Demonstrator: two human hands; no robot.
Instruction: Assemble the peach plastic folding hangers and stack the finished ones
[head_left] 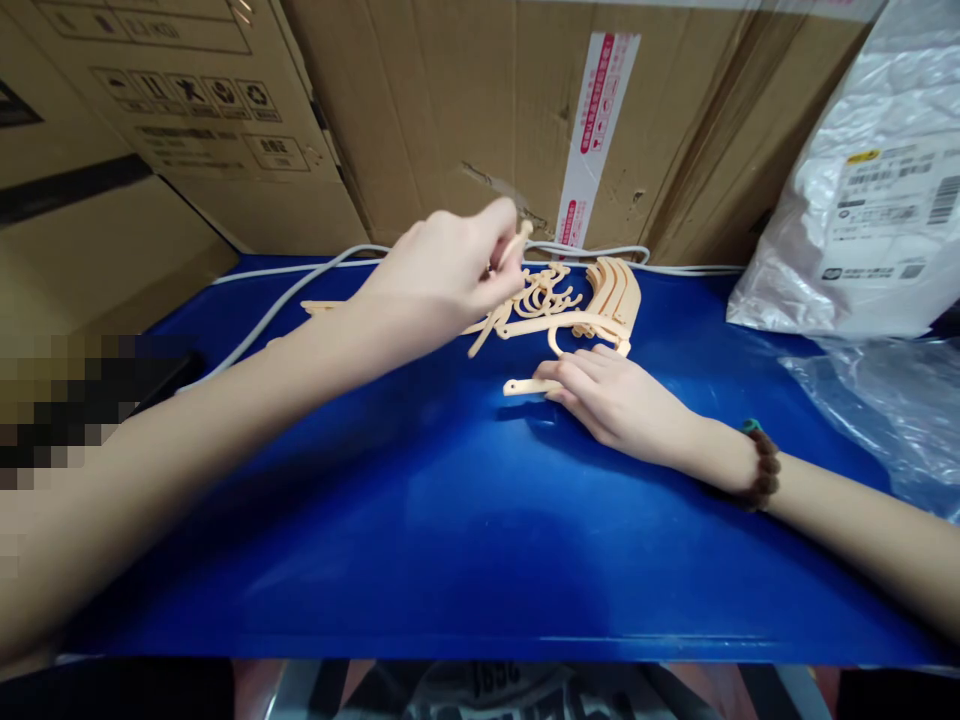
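My left hand (465,250) is raised above the back of the table, its fingers pinched on a small pale peg-like piece (517,240). Lower and to the right, my right hand (611,400) is closed on a flat pale strip with a hole near its end (521,387); the strip's other end is hidden under the fingers. Just beyond the right hand lies a long curved pale piece (555,322) with a ring-shaped part (553,340). Behind these are a heap of small curved pieces (551,290) and a stack of wider curved pieces (619,290).
A blue table (450,520) lies under everything. Cardboard boxes (450,120) wall off the back and left. White cables (300,280) run along the rear edge. A white plastic parcel (855,200) stands at the right, with clear plastic film (892,420) in front of it.
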